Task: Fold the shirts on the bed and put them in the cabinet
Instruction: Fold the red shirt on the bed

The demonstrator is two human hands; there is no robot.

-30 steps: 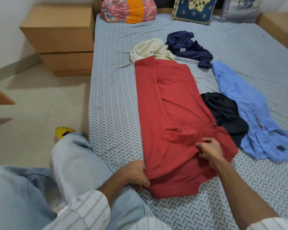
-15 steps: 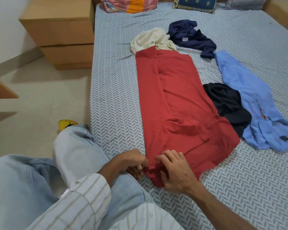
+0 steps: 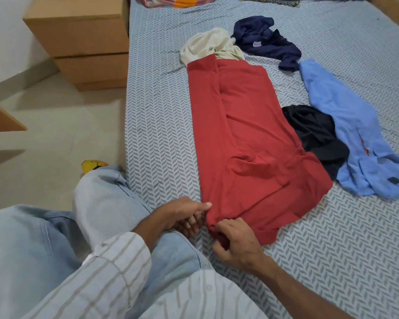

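A red shirt [image 3: 247,139] lies lengthwise on the bed [image 3: 161,125], its left side folded over into a long strip. At its near left corner my left hand [image 3: 182,215] pinches the hem with thumb on top. My right hand [image 3: 234,242] grips the same bunched corner just to the right. A cream shirt [image 3: 207,46] lies crumpled past the red one's far end. A navy shirt [image 3: 265,41], a black garment [image 3: 318,137] and a light blue shirt [image 3: 355,134] lie loose to the right.
A wooden drawer cabinet [image 3: 83,42] stands on the floor left of the bed. My knee in pale jeans [image 3: 106,203] rests against the bed's edge. Pillows [image 3: 180,0] line the headboard. A yellow slipper [image 3: 92,164] lies on the floor.
My right hand left the shirt's right side and came across to the near left corner, where it now grips the fabric beside my left hand. The view has tilted down slightly.
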